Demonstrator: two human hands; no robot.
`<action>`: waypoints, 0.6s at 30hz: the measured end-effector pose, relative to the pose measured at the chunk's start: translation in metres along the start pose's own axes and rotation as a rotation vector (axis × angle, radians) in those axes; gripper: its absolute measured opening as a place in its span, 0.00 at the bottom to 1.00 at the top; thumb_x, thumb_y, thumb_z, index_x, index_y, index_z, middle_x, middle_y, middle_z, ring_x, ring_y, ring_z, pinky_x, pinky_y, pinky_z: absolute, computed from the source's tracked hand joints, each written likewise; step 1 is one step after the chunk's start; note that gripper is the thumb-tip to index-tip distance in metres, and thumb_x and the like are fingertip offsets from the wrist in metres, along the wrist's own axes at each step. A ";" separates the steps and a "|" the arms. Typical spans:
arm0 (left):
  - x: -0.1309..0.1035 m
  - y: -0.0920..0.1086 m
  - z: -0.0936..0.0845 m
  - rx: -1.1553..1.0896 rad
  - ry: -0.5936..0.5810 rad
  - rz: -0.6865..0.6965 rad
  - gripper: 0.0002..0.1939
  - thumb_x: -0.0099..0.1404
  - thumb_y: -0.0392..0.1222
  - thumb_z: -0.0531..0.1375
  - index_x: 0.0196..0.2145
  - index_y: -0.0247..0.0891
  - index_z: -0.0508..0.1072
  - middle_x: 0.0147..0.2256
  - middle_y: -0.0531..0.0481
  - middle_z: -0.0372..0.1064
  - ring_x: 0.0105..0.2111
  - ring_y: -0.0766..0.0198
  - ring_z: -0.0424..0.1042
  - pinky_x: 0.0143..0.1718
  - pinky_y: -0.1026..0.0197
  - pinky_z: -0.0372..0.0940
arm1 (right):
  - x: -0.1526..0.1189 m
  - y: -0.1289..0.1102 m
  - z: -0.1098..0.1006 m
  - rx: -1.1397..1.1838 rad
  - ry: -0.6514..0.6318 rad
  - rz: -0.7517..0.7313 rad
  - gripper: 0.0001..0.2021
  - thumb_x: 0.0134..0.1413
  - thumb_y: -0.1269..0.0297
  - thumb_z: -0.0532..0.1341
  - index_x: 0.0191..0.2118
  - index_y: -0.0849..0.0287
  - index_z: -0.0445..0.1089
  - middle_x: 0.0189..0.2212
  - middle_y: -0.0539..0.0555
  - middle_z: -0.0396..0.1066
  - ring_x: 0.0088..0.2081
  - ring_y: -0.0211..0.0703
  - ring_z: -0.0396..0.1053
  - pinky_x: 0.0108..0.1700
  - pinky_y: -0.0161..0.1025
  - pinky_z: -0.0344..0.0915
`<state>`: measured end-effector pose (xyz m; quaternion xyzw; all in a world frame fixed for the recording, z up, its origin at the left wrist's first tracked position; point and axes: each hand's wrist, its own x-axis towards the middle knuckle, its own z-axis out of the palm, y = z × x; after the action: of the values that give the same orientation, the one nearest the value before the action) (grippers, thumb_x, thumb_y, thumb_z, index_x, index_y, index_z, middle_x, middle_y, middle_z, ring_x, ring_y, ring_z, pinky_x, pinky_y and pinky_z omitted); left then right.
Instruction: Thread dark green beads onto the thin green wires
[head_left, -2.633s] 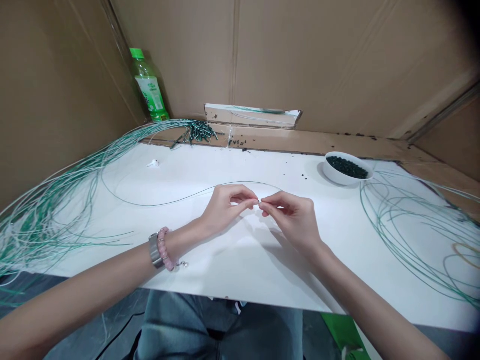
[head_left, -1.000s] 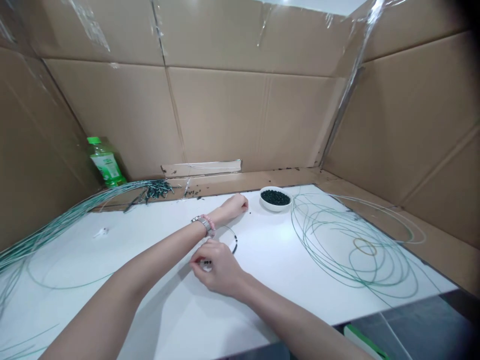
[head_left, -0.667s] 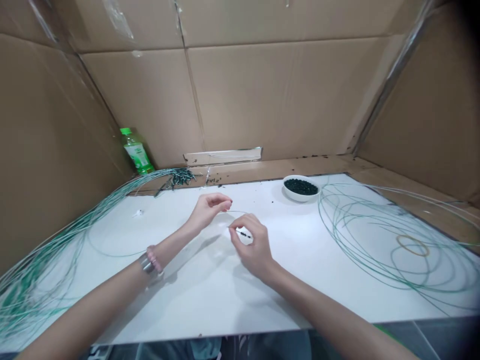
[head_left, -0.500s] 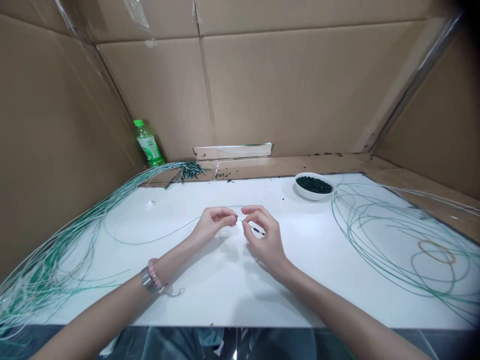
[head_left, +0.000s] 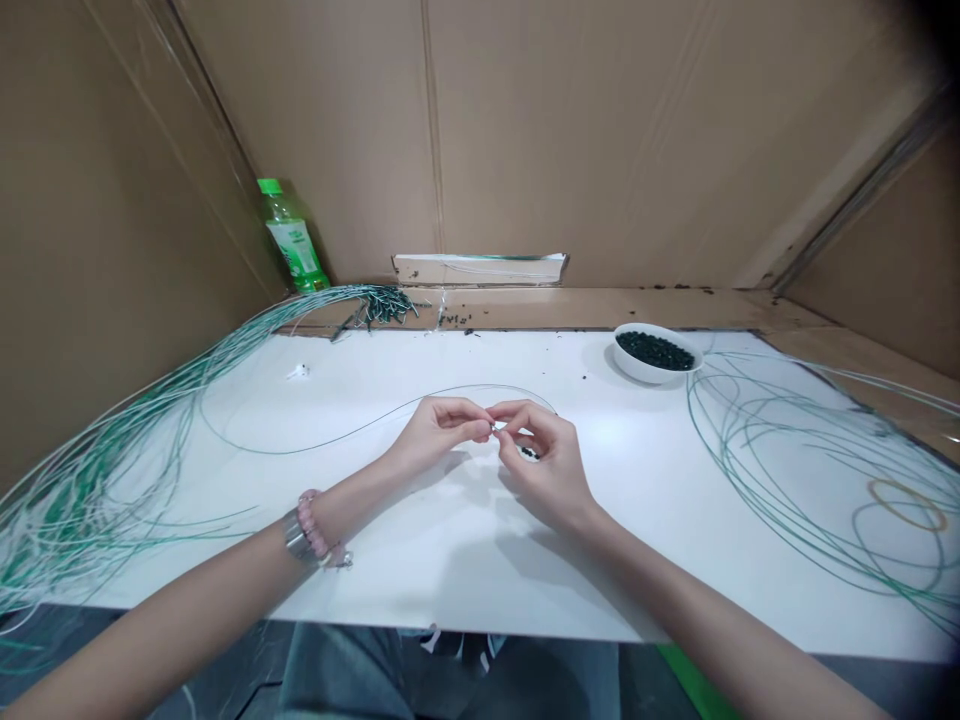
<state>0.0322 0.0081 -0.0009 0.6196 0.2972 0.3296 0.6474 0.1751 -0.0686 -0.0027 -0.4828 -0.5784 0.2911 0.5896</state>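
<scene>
Though the wire's tip is hidden between fingertips, the left hand (head_left: 442,432) pinches the green wire (head_left: 315,442), the right hand (head_left: 544,462) cupping dark beads (head_left: 530,454), near the bowl (head_left: 656,352).

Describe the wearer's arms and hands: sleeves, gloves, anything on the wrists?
Both forearms are bare, no sleeves in view, and no gloves on either of the hands. The left wrist carries a silver metal band beside a pink bead bracelet with a small dangling charm. The right wrist has nothing on it.

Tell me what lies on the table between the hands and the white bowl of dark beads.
Only bare white table, with one stray bead, in the head view.
</scene>
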 end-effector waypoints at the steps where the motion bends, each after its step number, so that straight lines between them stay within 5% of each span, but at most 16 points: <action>1: 0.000 0.000 0.000 0.000 0.001 0.000 0.07 0.49 0.40 0.66 0.25 0.34 0.75 0.24 0.51 0.72 0.26 0.69 0.68 0.31 0.67 0.62 | 0.000 0.000 0.000 -0.005 -0.002 -0.002 0.07 0.48 0.71 0.58 0.23 0.59 0.61 0.36 0.56 0.71 0.39 0.41 0.71 0.34 0.35 0.70; 12: -0.001 0.003 -0.002 0.053 -0.023 0.019 0.06 0.49 0.39 0.66 0.24 0.34 0.75 0.24 0.51 0.72 0.26 0.68 0.70 0.32 0.66 0.66 | 0.000 0.000 -0.001 -0.067 -0.037 -0.017 0.06 0.46 0.72 0.57 0.22 0.59 0.61 0.36 0.55 0.72 0.39 0.40 0.71 0.33 0.35 0.70; 18: -0.007 0.008 -0.006 0.450 -0.052 0.286 0.03 0.57 0.36 0.61 0.28 0.34 0.76 0.29 0.48 0.73 0.32 0.66 0.71 0.36 0.65 0.65 | 0.001 0.001 -0.002 -0.089 -0.074 -0.006 0.06 0.46 0.73 0.56 0.22 0.59 0.60 0.36 0.55 0.72 0.41 0.42 0.70 0.36 0.37 0.71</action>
<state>0.0232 0.0064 0.0069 0.7918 0.2557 0.3276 0.4475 0.1775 -0.0683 -0.0026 -0.4956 -0.6136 0.2813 0.5466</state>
